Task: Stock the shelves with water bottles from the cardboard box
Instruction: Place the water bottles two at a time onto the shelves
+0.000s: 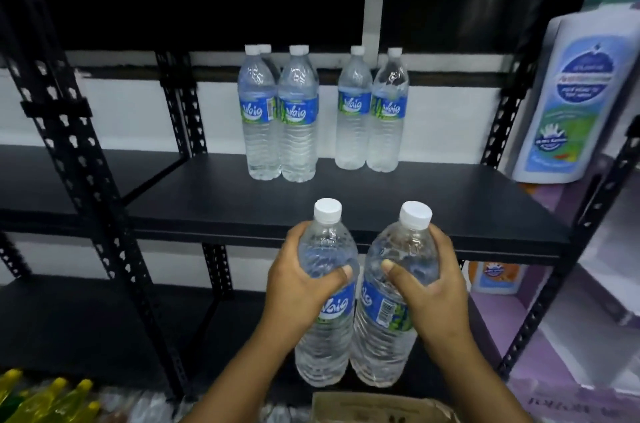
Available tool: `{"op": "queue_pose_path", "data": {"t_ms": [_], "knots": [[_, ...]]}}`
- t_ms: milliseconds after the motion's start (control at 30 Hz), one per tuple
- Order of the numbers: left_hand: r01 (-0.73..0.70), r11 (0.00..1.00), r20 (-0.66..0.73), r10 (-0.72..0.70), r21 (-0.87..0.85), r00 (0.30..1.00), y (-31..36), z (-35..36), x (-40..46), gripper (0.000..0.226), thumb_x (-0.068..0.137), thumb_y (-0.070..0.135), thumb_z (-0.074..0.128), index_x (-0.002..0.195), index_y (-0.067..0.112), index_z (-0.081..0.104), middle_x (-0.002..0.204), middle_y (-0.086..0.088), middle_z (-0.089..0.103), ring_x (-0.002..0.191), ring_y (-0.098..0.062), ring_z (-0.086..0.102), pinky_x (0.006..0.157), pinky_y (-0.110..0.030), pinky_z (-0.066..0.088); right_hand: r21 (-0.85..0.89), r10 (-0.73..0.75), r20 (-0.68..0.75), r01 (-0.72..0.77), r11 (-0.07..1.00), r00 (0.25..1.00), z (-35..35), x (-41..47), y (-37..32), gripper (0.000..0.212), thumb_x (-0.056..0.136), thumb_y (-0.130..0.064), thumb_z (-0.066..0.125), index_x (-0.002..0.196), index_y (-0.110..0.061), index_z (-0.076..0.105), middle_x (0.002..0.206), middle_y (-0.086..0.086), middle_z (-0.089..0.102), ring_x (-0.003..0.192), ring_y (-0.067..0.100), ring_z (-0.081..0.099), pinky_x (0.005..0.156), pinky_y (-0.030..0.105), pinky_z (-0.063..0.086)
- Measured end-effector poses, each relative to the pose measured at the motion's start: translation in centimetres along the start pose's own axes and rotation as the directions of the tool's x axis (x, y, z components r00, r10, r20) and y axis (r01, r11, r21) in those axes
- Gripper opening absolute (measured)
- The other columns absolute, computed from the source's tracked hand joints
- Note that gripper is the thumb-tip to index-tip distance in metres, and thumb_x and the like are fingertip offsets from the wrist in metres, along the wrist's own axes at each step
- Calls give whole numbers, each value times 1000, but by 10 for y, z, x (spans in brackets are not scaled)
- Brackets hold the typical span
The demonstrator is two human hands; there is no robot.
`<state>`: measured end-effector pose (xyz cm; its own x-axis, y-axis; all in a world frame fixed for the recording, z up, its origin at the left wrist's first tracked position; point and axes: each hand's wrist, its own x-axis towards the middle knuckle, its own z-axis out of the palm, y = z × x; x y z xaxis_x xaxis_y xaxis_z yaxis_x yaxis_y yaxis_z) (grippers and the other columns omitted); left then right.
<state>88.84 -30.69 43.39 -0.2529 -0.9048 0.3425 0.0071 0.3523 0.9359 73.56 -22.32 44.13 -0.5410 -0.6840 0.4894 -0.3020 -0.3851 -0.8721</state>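
My left hand (298, 287) grips a clear water bottle (325, 346) with a white cap and blue label, held upright in front of the black shelf (415, 214). My right hand (429, 284) grips a second such bottle (384, 350) right beside it; the two bottles nearly touch. Both hang below the shelf's front edge, above the cardboard box (381, 408) at the bottom. Several matching bottles stand upright at the back of the shelf, one group on the left (277, 117) and a pair on the right (372, 114).
Black perforated uprights (79, 152) frame the rack, with a lower shelf (104, 325) beneath. A large white bottle with a blue label (571, 100) stands on the neighbouring rack at right. Yellow bottles (45, 398) lie at the bottom left.
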Motion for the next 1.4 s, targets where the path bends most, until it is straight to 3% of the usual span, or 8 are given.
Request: {"op": "queue_pose_path", "data": {"t_ms": [100, 233, 433, 633, 767, 1033, 1300, 1400], "knots": [[-36, 999, 0, 36, -8, 999, 20, 13, 20, 65, 60, 19, 84, 109, 50, 55, 103, 12, 72, 92, -9, 70, 77, -34, 59, -1, -57, -12, 57, 998, 998, -4, 24, -13, 61, 73, -3, 81, 114, -38, 51, 97, -34, 65, 91, -7, 64, 73, 8, 49], [-111, 994, -37, 110, -13, 993, 46, 27, 44, 71, 48, 45, 78, 115, 48, 54, 118, 7, 64, 105, -11, 65, 88, -42, 57, -18, -129, -46, 128, 992, 991, -11, 55, -29, 57, 70, -14, 79, 114, -38, 53, 99, -28, 67, 91, -3, 65, 74, 8, 50], [-176, 984, -24, 176, -17, 984, 85, 39, 83, 66, 49, 44, 78, 110, 45, 54, 111, 6, 68, 101, -15, 67, 90, -47, 55, -28, -181, -59, 179, 983, 982, -18, 106, -52, 52, 76, -1, 77, 116, -28, 56, 99, -15, 67, 86, -9, 64, 70, 6, 48], [-231, 973, -19, 231, -6, 973, 116, 46, 122, 58, 68, 20, 83, 111, 40, 49, 106, 20, 60, 97, 4, 58, 82, -21, 47, -26, -208, -52, 207, 978, 977, -16, 154, -73, 44, 75, -11, 76, 112, -28, 59, 92, -8, 70, 80, 3, 67, 71, 21, 52], [-249, 969, -6, 249, 3, 969, 129, 50, 150, 67, 73, 15, 81, 129, 26, 47, 115, 7, 64, 102, -10, 62, 88, -29, 50, 5, -220, -57, 220, 975, 974, -12, 183, -81, 43, 77, -3, 74, 107, -29, 59, 86, -6, 69, 71, 2, 65, 66, 20, 53], [-234, 972, -20, 235, 26, 972, 121, 65, 197, 65, 73, 16, 81, 128, 26, 48, 113, 4, 65, 101, -15, 64, 85, -29, 50, -28, -177, -101, 175, 984, 979, -1, 231, -61, 43, 75, -11, 75, 112, -27, 59, 92, -3, 70, 83, 17, 68, 76, 38, 58], [-174, 979, -100, 185, 106, 978, 91, 85, 237, 77, 62, 35, 80, 130, 29, 46, 122, -2, 59, 109, -22, 59, 94, -42, 51, -101, -126, -140, 112, 988, 982, 12, 264, -26, 44, 75, -21, 76, 114, -31, 58, 91, -10, 69, 83, 11, 67, 75, 31, 54], [-137, 984, -154, 153, 112, 976, 84, 93, 253, 76, 63, 36, 80, 130, 32, 45, 122, -3, 56, 106, -24, 60, 87, -40, 53, -142, -96, -139, 77, 987, 986, 19, 278, -19, 41, 77, -25, 74, 113, -32, 55, 90, -13, 65, 83, 10, 63, 68, 26, 47]]}}
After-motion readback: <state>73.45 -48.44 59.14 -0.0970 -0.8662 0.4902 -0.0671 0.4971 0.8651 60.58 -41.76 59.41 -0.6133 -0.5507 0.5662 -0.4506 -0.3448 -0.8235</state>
